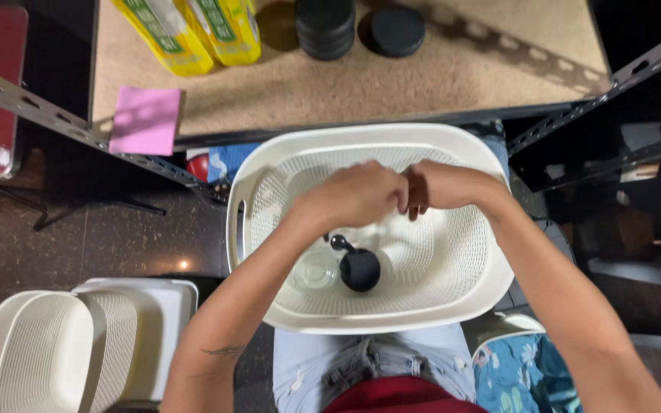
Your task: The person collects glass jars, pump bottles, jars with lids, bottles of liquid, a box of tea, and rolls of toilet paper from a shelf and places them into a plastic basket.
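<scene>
Head view: left hand and right hand touch, fists curled over white basket; contents hidden. Black round part lies below, nearer left.

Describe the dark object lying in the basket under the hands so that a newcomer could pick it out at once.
Start at the white perforated basket on the person's lap. Below the left hand and right hand, on the basket floor, lies a round black knob-like piece with a short shiny stem. It is the only dark thing there; the clear round lid beside it is see-through.
</scene>
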